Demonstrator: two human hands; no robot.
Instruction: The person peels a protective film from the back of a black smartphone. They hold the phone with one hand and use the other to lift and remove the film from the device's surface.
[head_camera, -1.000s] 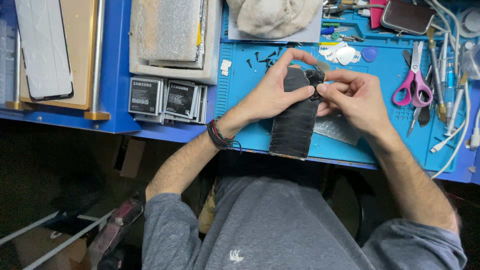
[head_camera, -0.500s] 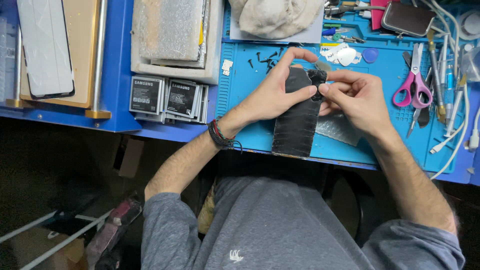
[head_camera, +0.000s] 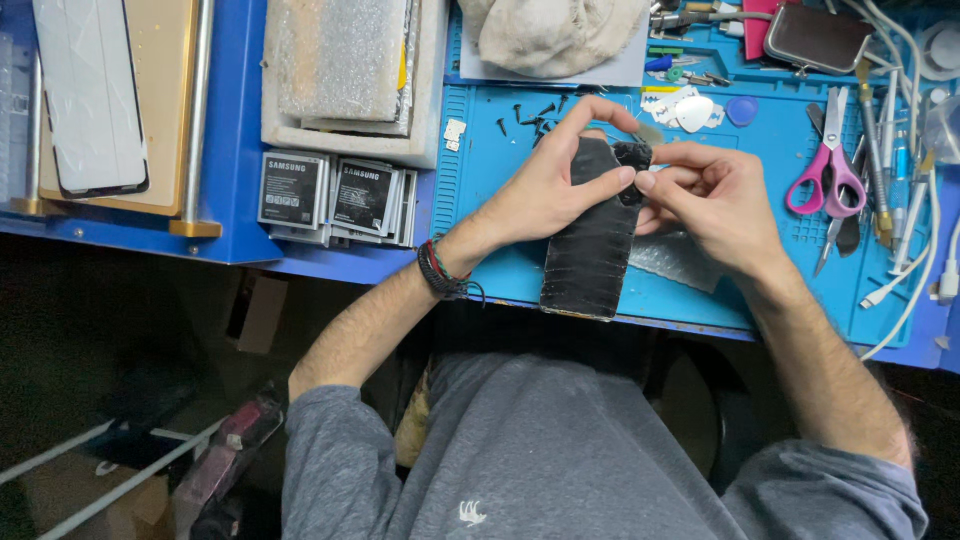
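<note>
A black phone (head_camera: 590, 240), back side up and worn-looking, is held over the blue work mat (head_camera: 490, 200). My left hand (head_camera: 555, 185) grips its upper part, fingers curled over the top edge. My right hand (head_camera: 710, 200) pinches at the phone's top right corner near the camera area; whatever small piece sits between its fingertips is too small to tell. A strip of bubble wrap (head_camera: 680, 262) lies on the mat under my right hand.
Several small black screws (head_camera: 525, 118) lie on the mat above the phone. Pink scissors (head_camera: 830, 170), tweezers and white cables sit at right. Phone batteries (head_camera: 335, 195), a foam tray (head_camera: 345, 70), a screen panel (head_camera: 90, 100) and a cloth (head_camera: 555, 30) stand left and behind.
Both hands stay at the phone's top; the phone has tilted very slightly and my right fingertips have shifted a little at its corner.
</note>
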